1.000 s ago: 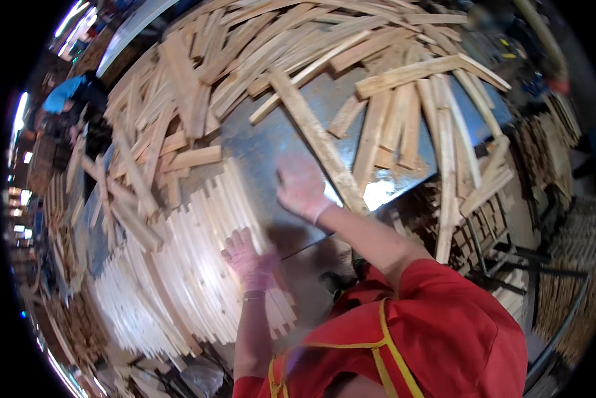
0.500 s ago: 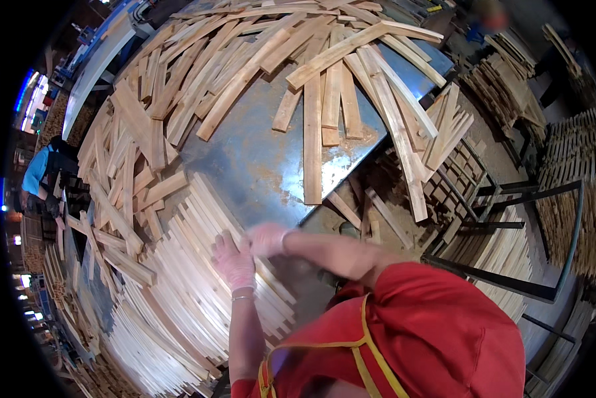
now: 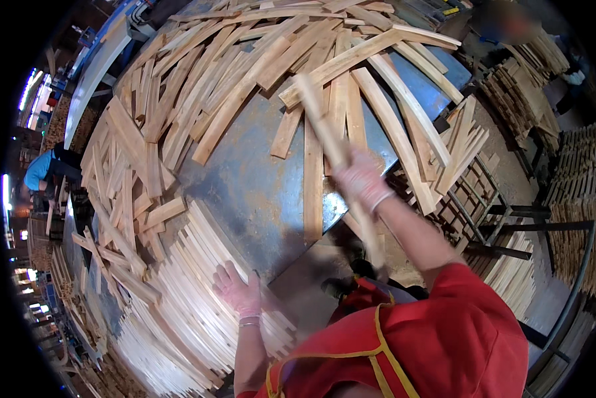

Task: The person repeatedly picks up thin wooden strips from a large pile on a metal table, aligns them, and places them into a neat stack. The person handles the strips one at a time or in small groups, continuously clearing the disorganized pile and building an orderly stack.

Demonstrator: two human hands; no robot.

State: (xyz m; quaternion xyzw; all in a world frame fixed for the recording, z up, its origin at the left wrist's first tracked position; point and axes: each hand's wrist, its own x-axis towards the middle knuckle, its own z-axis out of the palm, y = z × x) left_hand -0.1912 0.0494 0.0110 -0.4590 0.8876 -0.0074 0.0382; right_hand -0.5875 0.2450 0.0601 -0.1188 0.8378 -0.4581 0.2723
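Note:
My right hand [image 3: 361, 178], in a pale thin glove, grips a wooden strip [image 3: 321, 126] around its middle. That strip is smeared by motion and slants from the boards at the back down past the metal table's [image 3: 235, 192] near edge. My left hand [image 3: 237, 290], gloved too, lies with fingers spread on a row of pale wooden strips [image 3: 185, 292] set side by side at the near left. Beyond both hands, loose boards [image 3: 265, 86] are heaped over the table, and several of them point toward me.
A dark metal frame [image 3: 543, 227] stands at the right, with pale strips [image 3: 510, 278] beneath it. Stacked wood [image 3: 580, 172] rises at the far right. A person in a blue shirt [image 3: 40, 169] bends over at the far left. Another blurred person [image 3: 507, 23] is at the back right.
My right hand has moved away from beside the left, up and to the right, and has taken hold of a strip. My left hand stays on the row, its fingers now spread.

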